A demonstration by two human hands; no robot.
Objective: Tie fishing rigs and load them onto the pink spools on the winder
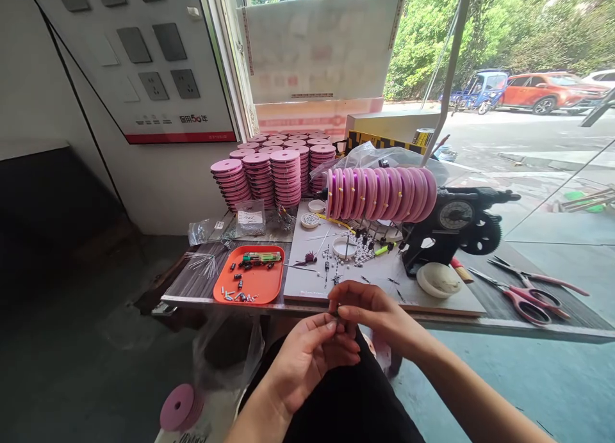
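My left hand [310, 356] and my right hand [369, 310] meet just below the table's front edge, over my lap. Both are pinched together on a tiny dark part [337, 312] held between their fingertips; it is too small to name. Right in front of them lies a grey work board [384, 288] strewn with small beads, pins and dark bits. An orange tray [250, 284] with small parts sits to the left of the board.
A row of pink spools [379, 193] hangs on a black winding machine [456, 225]. Stacks of pink spools [269, 171] stand behind. Red-handled scissors [526, 299] lie at the right, a white dish [436, 280] near the machine. A pink spool [179, 407] lies by the floor bag.
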